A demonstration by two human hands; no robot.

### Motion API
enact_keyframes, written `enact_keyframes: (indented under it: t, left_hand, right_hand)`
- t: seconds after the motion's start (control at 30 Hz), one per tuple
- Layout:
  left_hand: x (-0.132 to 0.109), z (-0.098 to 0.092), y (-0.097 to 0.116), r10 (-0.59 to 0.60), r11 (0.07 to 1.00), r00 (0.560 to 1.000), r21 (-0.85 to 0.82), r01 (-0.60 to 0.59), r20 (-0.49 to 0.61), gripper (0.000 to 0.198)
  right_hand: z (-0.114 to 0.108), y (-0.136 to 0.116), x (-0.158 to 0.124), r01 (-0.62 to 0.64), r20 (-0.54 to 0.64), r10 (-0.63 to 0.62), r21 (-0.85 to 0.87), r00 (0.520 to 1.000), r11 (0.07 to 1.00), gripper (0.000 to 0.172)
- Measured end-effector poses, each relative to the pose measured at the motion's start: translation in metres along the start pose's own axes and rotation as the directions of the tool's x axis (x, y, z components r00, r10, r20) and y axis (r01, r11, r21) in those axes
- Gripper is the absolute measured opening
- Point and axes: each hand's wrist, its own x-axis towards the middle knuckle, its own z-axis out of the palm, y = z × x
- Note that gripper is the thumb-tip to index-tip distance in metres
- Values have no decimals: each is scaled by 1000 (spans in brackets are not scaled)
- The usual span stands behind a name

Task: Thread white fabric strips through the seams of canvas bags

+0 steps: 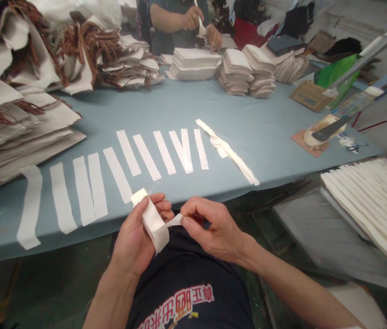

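My left hand point(138, 233) is closed around a folded white strip point(153, 220), held just off the table's front edge. A cream-coloured end of it sticks out above my thumb. Between thumb and forefinger, my right hand point(210, 226) pinches a narrow white tail point(174, 221) that runs out from the piece in the left hand. Several flat white strips lie in a row on the table, among them one strip point(118, 173) close to my left hand. A long crumpled cream strip point(233, 157) rests slantwise to the right of the row.
The table point(248, 116) has a blue-grey cover. Stacked pale pieces with brown cords point(66, 59) fill its left side; cream stacks point(193, 64) stand at the back. Opposite, a co-worker's hands point(196, 25) hold a brush-like tool. A glue-smeared container point(322, 130) with a dark-bladed tool sits right.
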Motion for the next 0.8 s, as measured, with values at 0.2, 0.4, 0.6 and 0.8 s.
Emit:
enact_keyframes:
  t: [0.2, 0.4, 0.6, 0.8]
  left_hand:
    - [0, -16, -12, -54, 993, 990, 110, 40, 130, 40]
    - [-3, -20, -18, -79, 991, 960, 127, 46, 269, 49]
    - [1, -24, -23, -65, 993, 928, 111, 26, 368, 44]
    - [0, -28, -29, -89, 991, 899, 124, 39, 429, 47]
  right_hand:
    - [-10, -6, 18, 170, -2, -174, -190, 985, 967, 12]
    - [-13, -6, 24, 310, 204, -257, -299, 945, 903, 13]
    - [-11, -9, 18, 286, 243, -223, -268, 944, 920, 10]
    - [-10, -10, 20, 220, 257, -161, -218, 953, 951, 12]
